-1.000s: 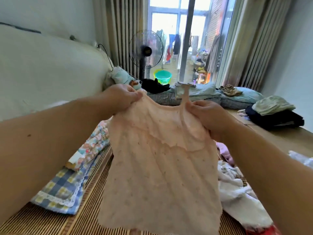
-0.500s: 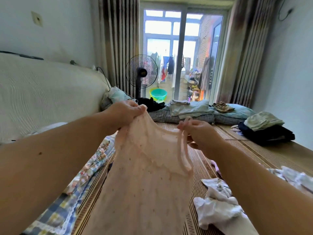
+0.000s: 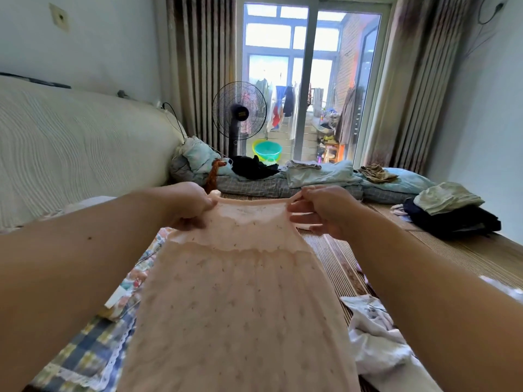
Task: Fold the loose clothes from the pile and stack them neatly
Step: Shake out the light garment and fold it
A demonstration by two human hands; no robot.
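Note:
I hold a pale pink sleeveless top [image 3: 240, 301] spread out flat in front of me, hem towards me. My left hand [image 3: 189, 205] pinches its left shoulder corner and my right hand [image 3: 322, 210] pinches the right strap, so the neckline is stretched taut between them. Under and right of the top lies a heap of white loose clothes [image 3: 379, 340] on the woven mat. At the left, partly hidden by the top and my arm, lie a blue checked cloth [image 3: 82, 352] and a floral one [image 3: 135, 278].
A stack of folded dark and green clothes [image 3: 450, 213] sits at the right on the mat [image 3: 481, 258]. Folded bedding and pillows [image 3: 319, 176] line the far edge. A standing fan [image 3: 239, 114] and glass door are behind; a padded headboard [image 3: 70, 148] runs along the left.
The top hung bunched and narrow half a second ago; my hands have moved apart and pulled its upper edge wide and flat. The view has tilted up a little.

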